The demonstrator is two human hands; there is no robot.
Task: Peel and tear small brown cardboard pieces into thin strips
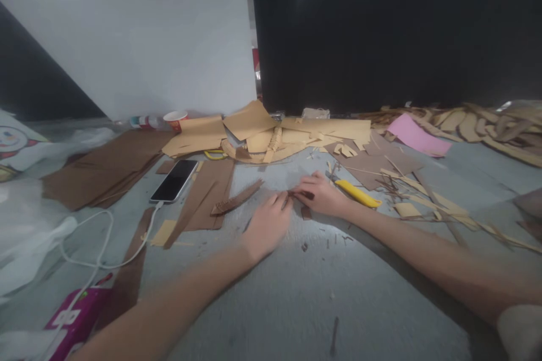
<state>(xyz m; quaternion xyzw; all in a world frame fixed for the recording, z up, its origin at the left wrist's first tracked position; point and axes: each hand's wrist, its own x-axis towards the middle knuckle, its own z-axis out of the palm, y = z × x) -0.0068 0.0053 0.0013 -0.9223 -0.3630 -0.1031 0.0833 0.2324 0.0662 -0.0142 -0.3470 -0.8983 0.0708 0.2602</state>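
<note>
My left hand (271, 223) and my right hand (319, 194) meet low over the grey tabletop. Between their closed fingertips is a small dark brown piece (303, 195), mostly covered by the fingers. To the left of my left hand lies a curved brown strip (241, 198) with a notched or wrapped end. A yellow utility knife (358, 193) rests just beyond my right wrist. Under my right hand, a little brown scrap (306, 213) sits on the surface.
Brown sheets (110, 166) and a phone (174, 180) on a white cable lie left. Tan sheets (195, 132) and a paper cup (175, 119) stand behind. Pink paper (419, 135) and curved tan strips (474, 124) are at right. A magenta box (80, 316) is near left.
</note>
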